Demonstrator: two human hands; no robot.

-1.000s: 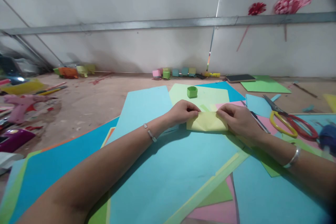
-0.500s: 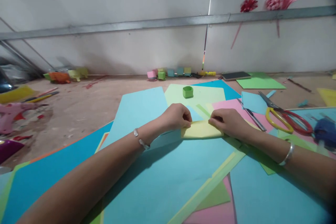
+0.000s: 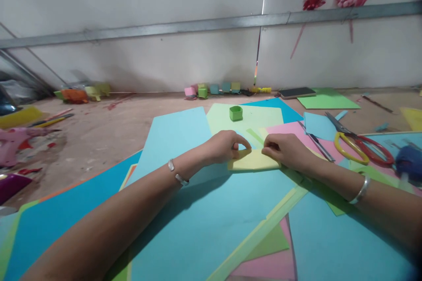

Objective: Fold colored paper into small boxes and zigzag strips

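Note:
A small folded piece of yellow paper lies across light blue sheets in the middle of the table. My left hand is at its left end, the index finger reaching along the top edge and the thumb low against the paper. At the other end, my right hand pinches the upper edge between thumb and curled fingers. Just beyond the hands stands a little green paper box on a pale green sheet.
Scissors with yellow and red handles and a craft knife lie to the right. A phone is at the back, near several small paper cubes. On the left is a pink glue gun.
My left index finger has stretched out to the right along the yellow paper's upper edge. My right hand keeps its pinch in nearly the same place.

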